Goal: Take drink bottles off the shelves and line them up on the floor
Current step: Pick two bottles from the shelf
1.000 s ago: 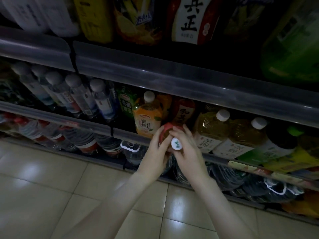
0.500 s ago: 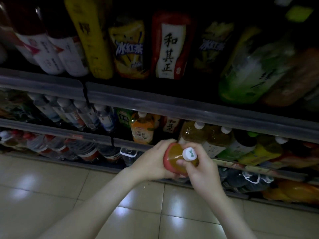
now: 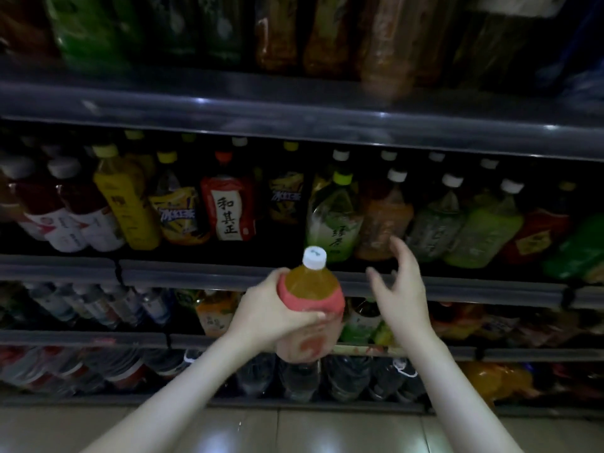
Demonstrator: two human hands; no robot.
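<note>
The left grip [image 3: 271, 318] alone carries the amber tea bottle [image 3: 309, 286]. Its fingers curl round the red label from the left and underneath, and the white cap [image 3: 314, 257] tilts up towards the shelves. The right grip [image 3: 400, 289] is spread and holds nothing. It is just right of the bottle and apart from it, with its fingertips close to an orange-brown bottle [image 3: 382, 223] on the shelf beyond.

The main risk is probably a slip. One grip spans a wide, full bottle over smooth label film, and the tiled floor [image 3: 294, 429] lies well below. Swinging the bottle down could also knock its base against the shelf rail [image 3: 196, 273] behind the grip or the stock beneath it. The spread right fingers could nudge the forward-leaning orange-brown bottle or the green tea bottle [image 3: 333, 223] to its left and tip one off. The dim light makes clearances harder to judge.
</note>
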